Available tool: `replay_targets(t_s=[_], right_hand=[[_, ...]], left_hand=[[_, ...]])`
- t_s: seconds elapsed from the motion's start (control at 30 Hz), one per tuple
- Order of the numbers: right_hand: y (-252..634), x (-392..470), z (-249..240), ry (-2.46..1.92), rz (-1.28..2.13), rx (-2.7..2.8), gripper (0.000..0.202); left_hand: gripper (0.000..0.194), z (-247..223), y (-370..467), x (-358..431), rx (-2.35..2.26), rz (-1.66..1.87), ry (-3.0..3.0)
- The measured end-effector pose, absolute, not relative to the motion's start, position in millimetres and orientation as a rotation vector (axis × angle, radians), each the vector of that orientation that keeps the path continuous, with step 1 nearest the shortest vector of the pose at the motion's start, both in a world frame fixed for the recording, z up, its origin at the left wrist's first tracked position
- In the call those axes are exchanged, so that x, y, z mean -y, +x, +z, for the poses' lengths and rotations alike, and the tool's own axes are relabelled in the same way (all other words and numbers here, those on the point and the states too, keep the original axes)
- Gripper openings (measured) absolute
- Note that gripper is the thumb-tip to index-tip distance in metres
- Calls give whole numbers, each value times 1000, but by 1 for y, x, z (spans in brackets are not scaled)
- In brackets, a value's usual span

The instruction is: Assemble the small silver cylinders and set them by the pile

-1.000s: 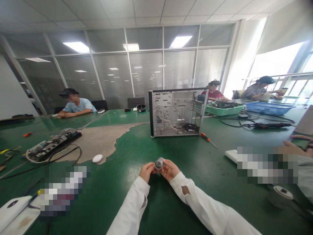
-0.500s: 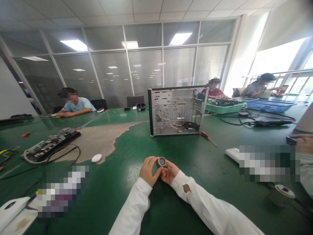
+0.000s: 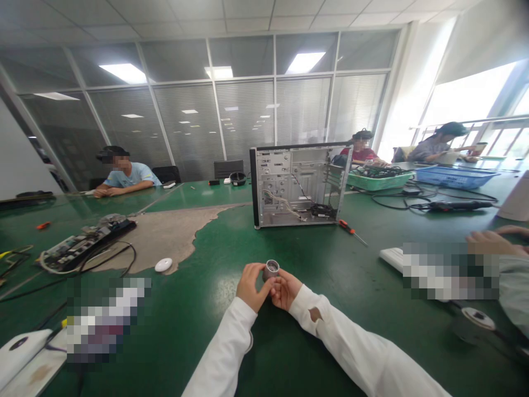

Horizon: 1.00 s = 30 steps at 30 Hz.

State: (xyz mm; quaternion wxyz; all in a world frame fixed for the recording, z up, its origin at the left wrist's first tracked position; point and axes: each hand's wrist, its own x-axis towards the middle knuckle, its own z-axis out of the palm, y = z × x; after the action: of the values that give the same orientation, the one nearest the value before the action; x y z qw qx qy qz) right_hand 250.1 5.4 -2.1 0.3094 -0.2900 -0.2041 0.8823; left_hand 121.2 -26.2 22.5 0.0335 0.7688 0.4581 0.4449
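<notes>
- small metal cylinder (image 3: 271, 273): two o'clock from the left hand (image 3: 250, 288), ten o'clock from the right hand (image 3: 287, 290)
- open end upward, long axis near upright
- fingers of both hands grasping it

Your left arm (image 3: 225, 347) and longer-showing right arm (image 3: 351, 342), both white-sleeved, reach forward and converge ahead of you. Your left hand (image 3: 249, 289) turns its back upward, thumb and fingers bent into a pinch. Your right hand (image 3: 287, 289) meets it closely, fingers curled inward. Through a gap in the right sleeve, your forearm's skin shows.
</notes>
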Motion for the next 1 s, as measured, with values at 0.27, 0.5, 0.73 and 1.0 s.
replay_targets(t_s=[0.27, 0.5, 0.73, 1.0], right_hand=[[248, -4, 6, -817, 2158, 509, 22], [252, -6, 8, -907, 1376, 1010, 32], [258, 8, 19, -820, 944, 1636, 26], [254, -6, -5, -860, 961, 1761, 66]], left_hand=[[30, 20, 120, 27, -1371, 1369, 2363], [53, 17, 116, 23, -1251, 1274, 2271], [39, 9, 114, 18, -1298, 1235, 2189], [34, -2, 109, 11, -1606, 1007, 2311]])
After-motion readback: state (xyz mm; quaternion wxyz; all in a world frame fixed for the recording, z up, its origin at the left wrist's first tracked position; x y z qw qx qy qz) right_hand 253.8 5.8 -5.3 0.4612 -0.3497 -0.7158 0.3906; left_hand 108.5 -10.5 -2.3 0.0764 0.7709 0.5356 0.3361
